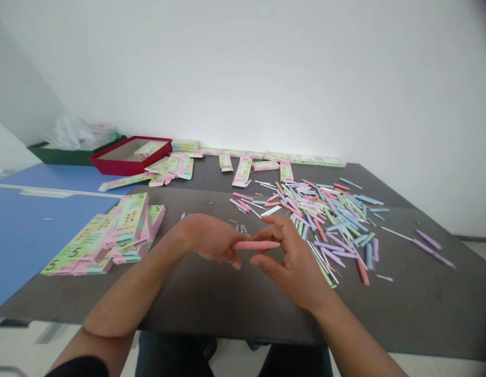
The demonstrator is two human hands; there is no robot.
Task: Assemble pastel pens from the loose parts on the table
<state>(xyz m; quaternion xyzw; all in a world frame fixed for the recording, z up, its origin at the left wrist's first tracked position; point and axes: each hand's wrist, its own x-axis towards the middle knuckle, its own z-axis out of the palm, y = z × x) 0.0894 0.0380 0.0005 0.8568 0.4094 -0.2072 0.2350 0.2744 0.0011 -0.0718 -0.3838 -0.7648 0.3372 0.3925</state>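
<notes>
In the left hand (211, 238), a pink pen (260, 245); slim, level.

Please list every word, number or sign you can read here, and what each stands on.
"5": topmost carton of the stack at left.
"5": carton just right of it.
"5" and "5": two cartons lower left in that stack.
Too small or blurred: their remaining print, and the print on the cartons along the wall.
Pink pen in the left hand: none readable.
</notes>
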